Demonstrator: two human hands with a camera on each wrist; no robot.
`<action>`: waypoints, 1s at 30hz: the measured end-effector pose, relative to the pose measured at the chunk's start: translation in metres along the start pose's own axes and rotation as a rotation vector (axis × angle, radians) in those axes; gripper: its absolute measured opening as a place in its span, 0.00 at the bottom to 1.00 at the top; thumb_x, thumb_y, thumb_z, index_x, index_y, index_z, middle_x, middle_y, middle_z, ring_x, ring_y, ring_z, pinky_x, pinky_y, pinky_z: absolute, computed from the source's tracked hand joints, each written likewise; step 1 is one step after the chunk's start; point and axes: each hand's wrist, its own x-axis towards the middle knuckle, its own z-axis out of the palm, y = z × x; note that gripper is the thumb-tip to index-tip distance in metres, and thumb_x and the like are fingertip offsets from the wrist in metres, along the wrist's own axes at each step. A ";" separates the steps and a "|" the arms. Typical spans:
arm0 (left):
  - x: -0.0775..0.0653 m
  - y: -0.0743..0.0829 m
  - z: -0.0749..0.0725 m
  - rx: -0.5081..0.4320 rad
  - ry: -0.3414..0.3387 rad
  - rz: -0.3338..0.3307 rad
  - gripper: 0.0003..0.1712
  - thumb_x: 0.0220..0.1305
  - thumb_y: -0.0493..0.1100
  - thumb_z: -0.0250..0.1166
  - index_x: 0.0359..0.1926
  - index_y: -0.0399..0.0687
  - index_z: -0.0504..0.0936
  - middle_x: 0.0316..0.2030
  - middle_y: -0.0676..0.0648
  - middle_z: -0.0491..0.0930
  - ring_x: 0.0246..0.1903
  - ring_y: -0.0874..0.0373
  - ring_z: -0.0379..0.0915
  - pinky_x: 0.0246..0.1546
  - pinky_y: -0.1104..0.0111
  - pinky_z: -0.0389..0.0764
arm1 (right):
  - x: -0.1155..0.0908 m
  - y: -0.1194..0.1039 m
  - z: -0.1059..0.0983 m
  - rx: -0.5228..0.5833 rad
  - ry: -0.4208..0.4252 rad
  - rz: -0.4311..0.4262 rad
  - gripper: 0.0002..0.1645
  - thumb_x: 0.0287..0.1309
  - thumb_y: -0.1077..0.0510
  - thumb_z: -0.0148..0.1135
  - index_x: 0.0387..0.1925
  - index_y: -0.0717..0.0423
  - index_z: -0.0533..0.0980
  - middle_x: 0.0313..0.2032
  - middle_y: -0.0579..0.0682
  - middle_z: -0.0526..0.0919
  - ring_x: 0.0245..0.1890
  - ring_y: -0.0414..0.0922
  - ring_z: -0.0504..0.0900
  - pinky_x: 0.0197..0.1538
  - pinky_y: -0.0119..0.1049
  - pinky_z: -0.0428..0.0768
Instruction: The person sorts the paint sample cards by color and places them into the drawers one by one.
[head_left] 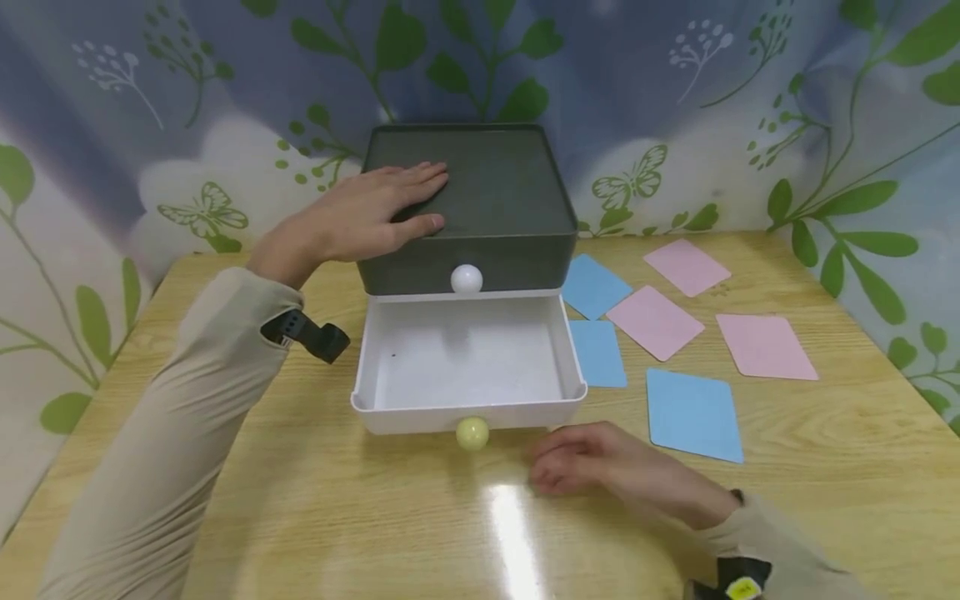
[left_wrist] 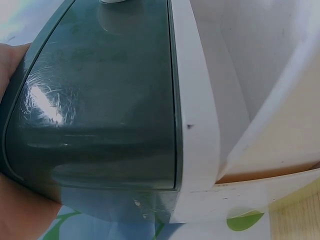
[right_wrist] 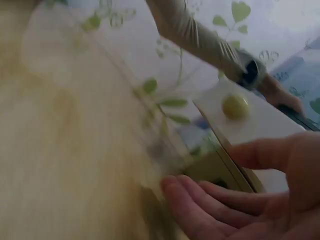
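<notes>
One dark green box (head_left: 495, 183) stands on the table (head_left: 337, 517), one white drawer (head_left: 465, 358) extended. Left hand (head_left: 371, 210): fingers straight, resting on the box top. Right hand (head_left: 600, 462): fingers released, loosely bent, before the box. Right of the box: three blue cards (head_left: 695, 415), three pink cards (head_left: 655, 322).

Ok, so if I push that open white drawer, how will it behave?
The white drawer looks like rigid plastic, so it should probably stay stiff. It also looks thin-walled, so it's likely fairly light. Pushed at the yellow knob, it might nudge the dark green box backward, though the left hand resting on top could steady that.
</notes>
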 end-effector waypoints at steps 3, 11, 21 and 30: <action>-0.001 -0.001 0.000 0.002 0.002 0.000 0.38 0.75 0.57 0.42 0.75 0.40 0.48 0.75 0.42 0.44 0.74 0.48 0.40 0.72 0.56 0.46 | -0.023 -0.006 -0.042 -0.504 0.162 -0.050 0.20 0.63 0.63 0.61 0.52 0.73 0.74 0.44 0.60 0.83 0.43 0.47 0.83 0.47 0.39 0.82; -0.002 -0.003 0.003 -0.008 0.000 0.001 0.38 0.75 0.57 0.43 0.75 0.39 0.48 0.75 0.42 0.45 0.74 0.48 0.40 0.72 0.55 0.46 | -0.055 -0.011 -0.114 -1.124 0.361 0.273 0.52 0.35 0.52 0.82 0.59 0.76 0.68 0.56 0.73 0.71 0.55 0.69 0.70 0.51 0.60 0.73; 0.001 -0.002 0.003 -0.015 -0.008 0.002 0.38 0.75 0.57 0.43 0.75 0.40 0.48 0.75 0.43 0.44 0.74 0.49 0.39 0.72 0.55 0.45 | -0.059 -0.004 -0.125 -1.108 0.362 0.357 0.42 0.28 0.52 0.84 0.43 0.67 0.71 0.39 0.61 0.75 0.41 0.58 0.74 0.43 0.52 0.74; 0.001 0.000 0.000 -0.008 -0.003 -0.006 0.38 0.75 0.57 0.43 0.75 0.40 0.47 0.75 0.43 0.44 0.74 0.49 0.39 0.72 0.56 0.44 | -0.064 -0.001 -0.120 -1.122 0.436 0.333 0.45 0.31 0.52 0.84 0.47 0.73 0.70 0.42 0.68 0.75 0.44 0.63 0.74 0.45 0.54 0.75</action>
